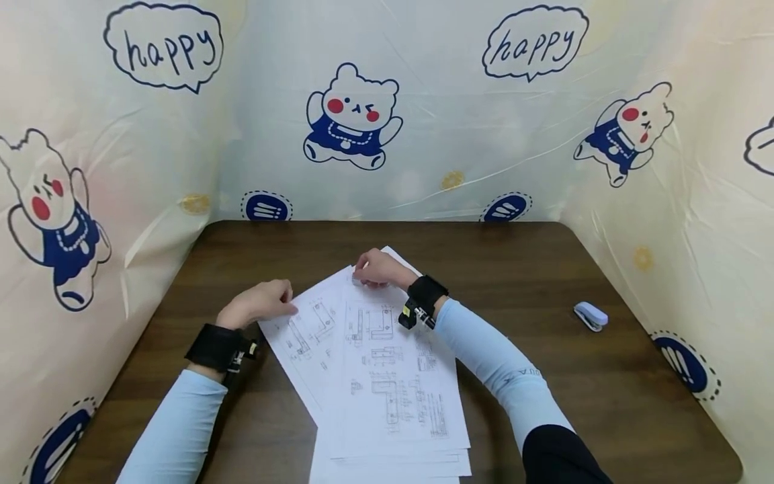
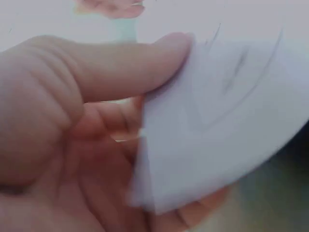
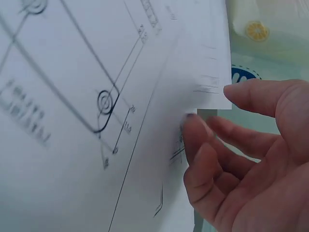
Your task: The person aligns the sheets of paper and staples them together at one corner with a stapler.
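The left hand (image 1: 256,302) pinches a white printed paper sheet (image 1: 307,349), maybe to steady it; the right hand (image 3: 256,159) holds nothing.

Printed white drawing sheets (image 1: 393,366), overlapping askew over brown tabletop (image 1: 526,289)

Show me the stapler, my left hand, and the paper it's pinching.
Stapler (image 1: 591,314): head view, on its light purple top.
Left hand (image 1: 259,302): head view, on the back of the hand.
Paper (image 2: 222,135): left wrist view, on its face, near the pinched corner.
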Demonstrator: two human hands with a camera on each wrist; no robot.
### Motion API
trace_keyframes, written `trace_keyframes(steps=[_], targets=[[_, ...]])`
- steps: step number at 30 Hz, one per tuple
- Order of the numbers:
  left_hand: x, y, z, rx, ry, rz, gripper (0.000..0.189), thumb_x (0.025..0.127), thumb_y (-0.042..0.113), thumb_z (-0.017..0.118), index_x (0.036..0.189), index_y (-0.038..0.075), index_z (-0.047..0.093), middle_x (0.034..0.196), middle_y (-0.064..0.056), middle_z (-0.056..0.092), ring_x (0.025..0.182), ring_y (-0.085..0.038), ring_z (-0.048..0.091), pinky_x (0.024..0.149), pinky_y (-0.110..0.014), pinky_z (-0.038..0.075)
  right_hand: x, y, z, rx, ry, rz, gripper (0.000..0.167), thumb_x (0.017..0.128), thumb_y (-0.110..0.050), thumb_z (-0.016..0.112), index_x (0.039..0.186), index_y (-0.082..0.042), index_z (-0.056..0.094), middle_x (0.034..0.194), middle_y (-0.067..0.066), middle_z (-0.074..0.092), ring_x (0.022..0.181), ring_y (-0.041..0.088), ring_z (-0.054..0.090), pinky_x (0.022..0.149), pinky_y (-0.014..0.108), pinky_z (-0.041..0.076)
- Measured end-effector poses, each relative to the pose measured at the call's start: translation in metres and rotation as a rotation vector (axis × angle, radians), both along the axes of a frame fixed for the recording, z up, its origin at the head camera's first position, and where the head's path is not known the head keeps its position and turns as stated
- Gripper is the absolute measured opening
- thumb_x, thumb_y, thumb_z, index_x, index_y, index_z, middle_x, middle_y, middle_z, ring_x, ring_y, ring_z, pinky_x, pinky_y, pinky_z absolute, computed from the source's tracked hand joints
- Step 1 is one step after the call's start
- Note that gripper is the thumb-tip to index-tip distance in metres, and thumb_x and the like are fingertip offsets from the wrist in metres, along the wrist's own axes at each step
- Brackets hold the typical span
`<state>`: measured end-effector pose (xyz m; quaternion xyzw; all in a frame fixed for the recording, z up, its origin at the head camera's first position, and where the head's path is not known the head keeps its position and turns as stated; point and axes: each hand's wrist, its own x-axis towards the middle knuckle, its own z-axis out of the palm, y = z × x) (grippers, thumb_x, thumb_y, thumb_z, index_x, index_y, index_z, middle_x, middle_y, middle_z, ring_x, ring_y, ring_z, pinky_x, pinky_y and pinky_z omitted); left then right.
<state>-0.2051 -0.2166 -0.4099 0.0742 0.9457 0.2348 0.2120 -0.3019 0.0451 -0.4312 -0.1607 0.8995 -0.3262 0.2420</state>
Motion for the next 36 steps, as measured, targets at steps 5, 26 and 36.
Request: trace_keyframes(steps=[5, 26, 36], targets=[[-0.010, -0.014, 0.023, 0.190, 0.068, 0.070, 0.017, 0.100, 0.021, 0.054, 0.109, 0.006, 0.058, 0.098, -0.015, 0.064, 0.075, -0.022, 0.063, 0.066, -0.031, 0.049, -0.010, 0.005, -0.001, -0.050, 0.005, -0.035, 0.040, 0.092, -0.036, 0.068, 0.123, -0.012, 0.061, 0.083, 0.005, 0.060, 0.071, 0.020, 0.057, 0.061, 0.028, 0.041], [-0.018, -0.034, 0.055, 0.474, 0.463, 0.274, 0.048, 0.098, 0.044, 0.054, 0.131, 0.010, 0.059, 0.113, -0.016, 0.067, 0.081, -0.013, 0.062, 0.065, -0.024, 0.049, -0.040, 0.021, 0.066, -0.890, 0.089, -0.103, 0.027, 0.097, -0.021, 0.062, 0.118, -0.006, 0.069, 0.105, 0.008, 0.071, 0.092, 0.025, 0.067, 0.091, 0.045, 0.053], [-0.043, -0.018, 0.136, 0.562, 0.698, 0.425, 0.038, 0.097, 0.039, 0.059, 0.115, 0.007, 0.069, 0.089, 0.006, 0.064, 0.073, -0.012, 0.052, 0.055, -0.020, 0.039, -0.033, 0.036, 0.145, -0.880, 0.350, -0.121, 0.030, 0.094, -0.026, 0.066, 0.112, -0.002, 0.068, 0.100, 0.010, 0.071, 0.081, 0.028, 0.065, 0.068, 0.026, 0.055]])
